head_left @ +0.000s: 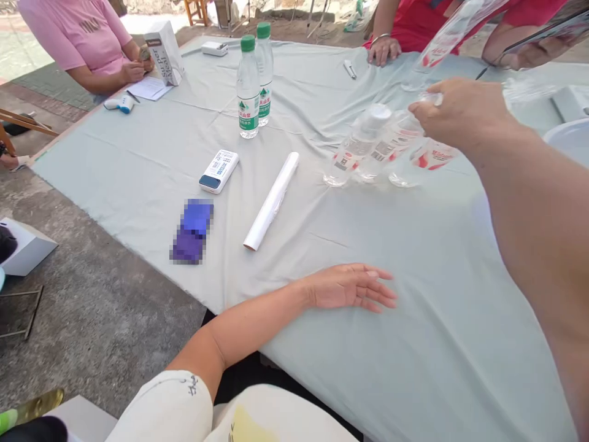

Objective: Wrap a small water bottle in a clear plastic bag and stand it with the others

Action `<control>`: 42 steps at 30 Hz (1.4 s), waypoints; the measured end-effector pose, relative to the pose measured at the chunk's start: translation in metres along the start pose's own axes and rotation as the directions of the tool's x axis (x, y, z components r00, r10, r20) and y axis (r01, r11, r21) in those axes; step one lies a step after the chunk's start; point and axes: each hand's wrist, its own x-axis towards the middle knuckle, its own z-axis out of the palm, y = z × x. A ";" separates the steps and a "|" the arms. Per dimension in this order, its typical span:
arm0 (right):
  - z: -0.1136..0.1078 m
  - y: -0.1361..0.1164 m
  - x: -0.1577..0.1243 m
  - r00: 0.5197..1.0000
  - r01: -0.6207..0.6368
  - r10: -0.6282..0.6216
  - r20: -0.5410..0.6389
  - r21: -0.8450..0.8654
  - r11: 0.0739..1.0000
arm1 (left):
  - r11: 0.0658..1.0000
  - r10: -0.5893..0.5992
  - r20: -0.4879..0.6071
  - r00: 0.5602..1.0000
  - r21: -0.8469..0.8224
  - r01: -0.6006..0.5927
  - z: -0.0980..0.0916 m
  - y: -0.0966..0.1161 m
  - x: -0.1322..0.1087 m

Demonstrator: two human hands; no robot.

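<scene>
My left hand (pixel 352 287) lies flat on the pale green tablecloth (pixel 414 344), fingers stretched out, holding nothing. My right hand (pixel 455 113) reaches out over the table with its fingers closed on the top of a clear water bottle with a red label (pixel 426 156). Two more clear bottles (pixel 361 144) stand tilted right beside it on the left, one with a white cap. A white roll (pixel 272 201) lies on the cloth between my two hands.
Two green-capped water bottles (pixel 249 86) stand at the middle back. A white power bank (pixel 219 171) and a blurred purple phone (pixel 192 230) lie to the left. A person in pink (pixel 83 43) sits far left beside a white box (pixel 164 52); another person's hand (pixel 383 49) rests at the far edge.
</scene>
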 end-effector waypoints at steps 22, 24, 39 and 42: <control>0.053 -0.137 -0.331 0.869 -0.357 0.468 -0.160 0.451 0.818 | 0.108 0.993 -0.093 -0.067 0.572 0.813 -0.010 0.032 -0.201; 0.058 -0.137 -0.332 0.867 -0.320 0.461 -0.189 0.499 0.805 | 0.221 0.960 -0.257 -0.108 0.463 0.858 -0.030 0.040 -0.218; 0.060 -0.134 -0.339 0.891 -0.239 0.412 -0.189 0.576 0.782 | 0.675 0.712 -0.617 -0.336 0.733 0.084 -0.038 0.060 -0.251; 0.059 -0.138 -0.340 0.894 -0.238 0.420 -0.156 0.629 0.740 | 0.584 0.742 -0.616 -0.265 0.788 -0.197 -0.015 0.041 -0.243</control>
